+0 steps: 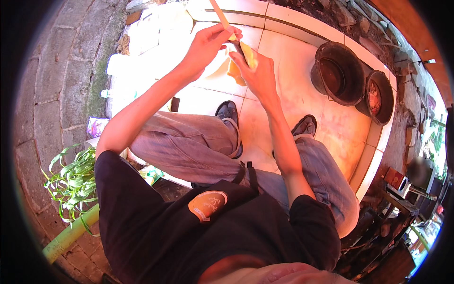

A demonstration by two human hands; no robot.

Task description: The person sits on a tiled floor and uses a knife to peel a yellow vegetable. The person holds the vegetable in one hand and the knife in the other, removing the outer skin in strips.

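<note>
My left hand grips a long, thin utensil by its pale yellow handle, which points up and away from me. Below those fingers the utensil turns dark and flat; its exact kind cannot be made out. Around this dark part my right hand is closed, with a yellow sponge or cloth pressed against it. A second yellow piece shows under the right thumb; whether it belongs to the same sponge is unclear. Beneath the hands lies a pale tiled floor, partly washed out by glare.
Right of my hands stand a dark bucket and another bucket with reddish contents. A raised tiled rim borders the floor. At left are a plastic bottle, a printed packet and green leafy stems.
</note>
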